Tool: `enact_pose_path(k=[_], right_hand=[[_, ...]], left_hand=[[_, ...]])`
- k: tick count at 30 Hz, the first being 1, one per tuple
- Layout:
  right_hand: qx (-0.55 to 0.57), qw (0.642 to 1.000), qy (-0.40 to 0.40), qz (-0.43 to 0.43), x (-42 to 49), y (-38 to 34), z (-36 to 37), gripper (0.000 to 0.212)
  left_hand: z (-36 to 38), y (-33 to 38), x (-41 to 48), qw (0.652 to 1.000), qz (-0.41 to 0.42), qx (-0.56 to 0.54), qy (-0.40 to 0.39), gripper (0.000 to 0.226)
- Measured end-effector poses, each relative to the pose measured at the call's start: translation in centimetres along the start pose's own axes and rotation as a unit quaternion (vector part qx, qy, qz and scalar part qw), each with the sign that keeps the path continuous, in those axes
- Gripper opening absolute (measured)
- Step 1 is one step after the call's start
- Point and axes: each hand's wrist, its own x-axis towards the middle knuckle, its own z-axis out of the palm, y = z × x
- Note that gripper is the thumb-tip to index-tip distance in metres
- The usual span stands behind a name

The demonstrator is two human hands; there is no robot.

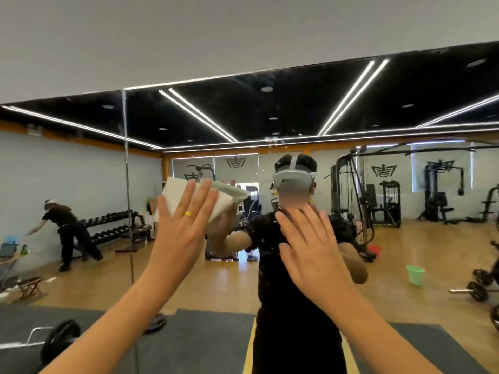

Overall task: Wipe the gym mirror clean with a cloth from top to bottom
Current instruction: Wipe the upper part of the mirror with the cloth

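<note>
A large wall mirror [351,238] fills the view, its top edge running under a white wall. My left hand [183,228] presses a folded white cloth [175,195] flat against the glass with straight fingers, a yellow ring on one finger. My right hand [310,249] lies flat on the mirror to the right of it, fingers straight, holding nothing. Small white specks [272,140] dot the glass above my reflected head.
A vertical seam [127,184] splits the mirror panels left of my hands. The reflection shows a gym: another person bending by a dumbbell rack [113,228], weight machines [383,201], a green bucket [415,275], grey floor mats [205,341].
</note>
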Motion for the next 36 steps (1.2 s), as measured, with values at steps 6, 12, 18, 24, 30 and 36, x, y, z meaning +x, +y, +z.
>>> enact_pose_path(k=[6, 12, 18, 24, 30, 36], right_hand=[[-0.04, 0.999, 0.03, -0.016, 6.9, -4.2, 2.7, 0.056], [-0.074, 0.996, 0.054, -0.02, 13.6, -6.0, 4.0, 0.059], [-0.101, 0.992, 0.073, -0.008, 17.1, -4.3, 3.7, 0.061], [-0.104, 0.993, 0.055, 0.016, 17.4, -2.1, 4.2, 0.062], [-0.104, 0.993, 0.051, 0.014, 16.3, 0.3, 5.2, 0.063], [-0.075, 0.994, 0.073, 0.035, 16.5, 1.5, 4.6, 0.063]], left_hand=[[2.3, -7.9, 2.6, 0.997, 0.014, -0.032, 0.066, 0.079], [3.7, -11.0, 5.6, 0.993, 0.025, -0.055, 0.097, 0.075], [3.2, -13.0, 9.1, 0.988, -0.038, -0.076, 0.126, 0.083], [3.9, -14.1, 12.5, 0.987, -0.081, -0.077, 0.111, 0.08], [4.8, -14.6, 13.2, 0.989, -0.116, -0.062, 0.062, 0.068], [5.5, -14.5, 13.1, 0.985, -0.158, -0.046, 0.041, 0.066]])
